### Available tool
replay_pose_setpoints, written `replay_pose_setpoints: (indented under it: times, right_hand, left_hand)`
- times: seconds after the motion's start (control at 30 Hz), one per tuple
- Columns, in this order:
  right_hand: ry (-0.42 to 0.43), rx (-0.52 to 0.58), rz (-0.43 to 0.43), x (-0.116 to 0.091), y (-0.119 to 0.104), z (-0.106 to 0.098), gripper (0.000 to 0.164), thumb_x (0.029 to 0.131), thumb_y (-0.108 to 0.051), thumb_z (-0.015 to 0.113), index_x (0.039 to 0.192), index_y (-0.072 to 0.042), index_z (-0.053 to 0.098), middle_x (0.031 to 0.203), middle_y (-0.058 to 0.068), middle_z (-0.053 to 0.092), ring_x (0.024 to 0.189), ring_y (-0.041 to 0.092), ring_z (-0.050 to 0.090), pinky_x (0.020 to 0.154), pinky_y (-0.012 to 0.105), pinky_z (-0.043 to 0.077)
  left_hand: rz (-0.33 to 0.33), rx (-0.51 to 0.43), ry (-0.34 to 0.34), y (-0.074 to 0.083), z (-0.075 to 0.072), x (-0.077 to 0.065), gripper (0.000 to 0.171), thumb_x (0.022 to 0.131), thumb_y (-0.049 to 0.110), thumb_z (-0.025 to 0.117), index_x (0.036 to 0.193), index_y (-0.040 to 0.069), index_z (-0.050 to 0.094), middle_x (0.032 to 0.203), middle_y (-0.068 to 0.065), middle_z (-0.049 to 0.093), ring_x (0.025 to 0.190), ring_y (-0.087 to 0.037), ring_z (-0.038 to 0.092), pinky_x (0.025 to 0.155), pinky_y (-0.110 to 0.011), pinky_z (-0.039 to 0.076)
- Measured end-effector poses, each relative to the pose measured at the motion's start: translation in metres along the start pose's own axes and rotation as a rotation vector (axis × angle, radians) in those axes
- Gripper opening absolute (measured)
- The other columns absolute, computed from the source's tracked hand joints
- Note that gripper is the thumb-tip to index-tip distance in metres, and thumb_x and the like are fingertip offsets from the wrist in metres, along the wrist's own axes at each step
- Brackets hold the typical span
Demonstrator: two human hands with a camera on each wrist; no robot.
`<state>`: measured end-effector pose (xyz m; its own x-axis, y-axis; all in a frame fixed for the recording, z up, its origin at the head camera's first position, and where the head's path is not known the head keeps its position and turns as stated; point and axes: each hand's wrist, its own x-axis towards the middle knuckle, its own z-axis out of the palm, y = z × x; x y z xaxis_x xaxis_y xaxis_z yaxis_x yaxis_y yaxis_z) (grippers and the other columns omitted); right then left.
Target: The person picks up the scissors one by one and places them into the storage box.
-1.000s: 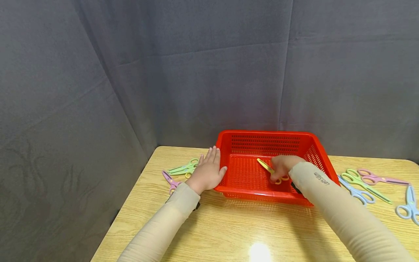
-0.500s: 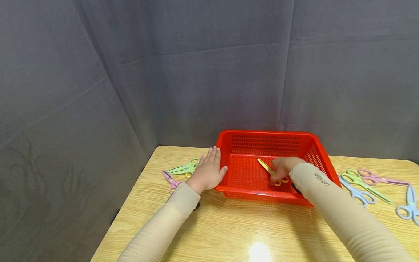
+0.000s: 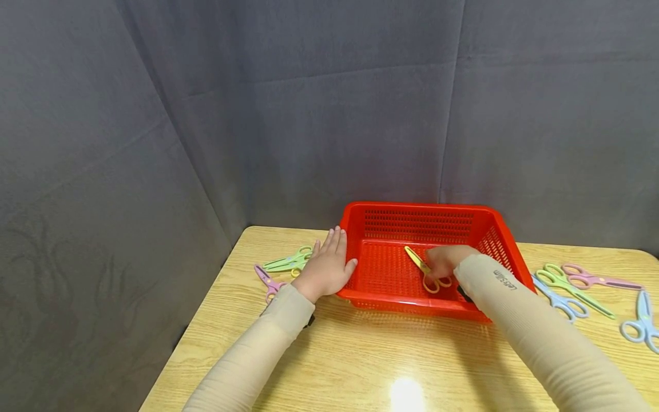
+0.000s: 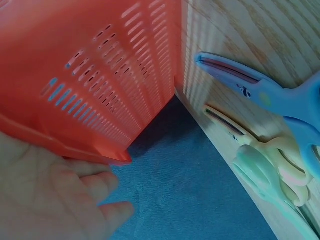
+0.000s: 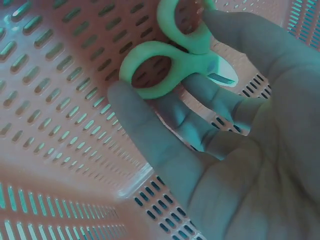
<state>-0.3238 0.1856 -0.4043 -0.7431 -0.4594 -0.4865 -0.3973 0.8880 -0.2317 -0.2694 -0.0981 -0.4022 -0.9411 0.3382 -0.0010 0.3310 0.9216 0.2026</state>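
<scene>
In the head view, a red slotted plastic basket (image 3: 391, 260) stands at the table's back edge. My left hand (image 3: 325, 270), fingers extended, rests against its left rim; the left wrist view shows the palm (image 4: 55, 192) touching that rim. My right hand (image 3: 448, 260) is inside the basket, at a pair of yellow scissors (image 3: 416, 257) near the floor. From the right wrist, the thumb and fingertips (image 5: 172, 107) meet around the handle end of the scissors (image 5: 152, 65), which look pale green there. One fingertip lies beside a loop. The hand partly covers the scissors in the head view.
Left of the basket lie green scissors (image 3: 289, 261) and pink scissors (image 3: 266, 280), with a yellow loop showing by the left hand. To the right are blue scissors (image 3: 558, 297), green scissors (image 3: 582, 294), pink scissors (image 3: 602, 280) and another blue pair (image 3: 643, 317). Grey cloth (image 3: 334, 114) hangs behind.
The handle loops of the yellow scissors have shifted slightly left and show more below the right hand. The left hand stays at the basket's rim.
</scene>
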Motion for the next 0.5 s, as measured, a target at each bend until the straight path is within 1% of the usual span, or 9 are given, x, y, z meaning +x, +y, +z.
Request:
replay_pose_setpoints:
  times: [0.1, 0.2, 0.33, 0.5]
  right_hand:
    - [0.003, 0.003, -0.035, 0.0007, 0.0028, 0.0004, 0.020, 0.084, -0.015, 0.066, 0.066, -0.011, 0.059, 0.056, -0.005, 0.051, 0.051, 0.006, 0.041, 0.050, 0.020, 0.030]
    - [0.001, 0.005, -0.049, 0.0014, 0.0044, 0.0006, 0.019, 0.086, -0.016, 0.065, 0.071, -0.010, 0.057, 0.059, -0.004, 0.052, 0.052, 0.006, 0.042, 0.051, 0.020, 0.033]
    - [0.012, 0.011, -0.044, 0.0023, 0.0051, 0.0012, 0.018, 0.089, -0.016, 0.066, 0.078, -0.010, 0.053, 0.063, -0.004, 0.050, 0.056, 0.008, 0.042, 0.055, 0.021, 0.034]
    - [0.021, 0.023, -0.039, 0.0027, 0.0042, 0.0019, 0.020, 0.089, -0.018, 0.066, 0.077, -0.010, 0.053, 0.063, -0.005, 0.047, 0.057, 0.008, 0.041, 0.056, 0.022, 0.033]
  left_hand:
    - [-0.001, 0.000, 0.000, 0.0002, 0.0005, 0.0004, 0.073, 0.107, 0.040, 0.042, 0.161, -0.001, 0.012, 0.169, -0.017, 0.008, 0.156, -0.031, 0.005, 0.124, -0.053, 0.009]
    - [-0.001, -0.001, 0.000, 0.0001, 0.0018, 0.0008, 0.073, 0.107, 0.040, 0.042, 0.161, -0.001, 0.013, 0.169, -0.018, 0.009, 0.156, -0.031, 0.005, 0.123, -0.053, 0.009]
    - [-0.003, -0.010, 0.001, 0.0000, 0.0025, 0.0002, 0.073, 0.107, 0.038, 0.043, 0.161, -0.001, 0.013, 0.169, -0.017, 0.009, 0.156, -0.030, 0.004, 0.124, -0.053, 0.008]
    - [-0.012, -0.008, -0.011, 0.0001, 0.0011, -0.0017, 0.074, 0.107, 0.040, 0.042, 0.161, 0.000, 0.012, 0.169, -0.017, 0.007, 0.156, -0.029, 0.003, 0.124, -0.052, 0.005]
